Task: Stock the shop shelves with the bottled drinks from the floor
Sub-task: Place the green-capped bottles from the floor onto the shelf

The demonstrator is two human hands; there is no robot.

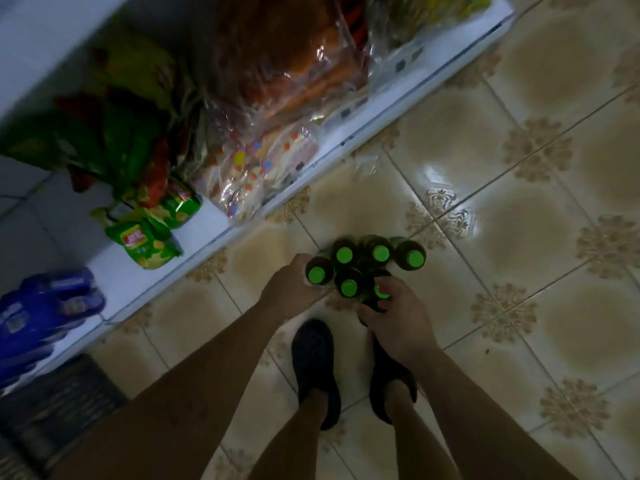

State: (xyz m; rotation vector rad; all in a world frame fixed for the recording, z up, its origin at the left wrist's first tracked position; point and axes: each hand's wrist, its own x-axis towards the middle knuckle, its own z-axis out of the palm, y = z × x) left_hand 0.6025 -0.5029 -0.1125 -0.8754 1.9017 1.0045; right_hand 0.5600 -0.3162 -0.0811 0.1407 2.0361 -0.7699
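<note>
Carefully now: with your left hand (289, 284) curled round the leftmost bottle (319, 271) and your right hand (394, 317) pinching the front bottle (381, 291) of the green-capped bottles (381, 252) clustered on the floor (519, 202) beside the bottom shelf (207, 230), a hurried lift could topple the touching neighbours.

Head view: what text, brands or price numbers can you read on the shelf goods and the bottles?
Nothing is legible.
Red label on the green snack packets: pale characters, too blurred.
The shelf-edge tags: too small and blurred.
Labels on the blue packs: blurred.
Green bottle caps: plain, no print shows.
</note>
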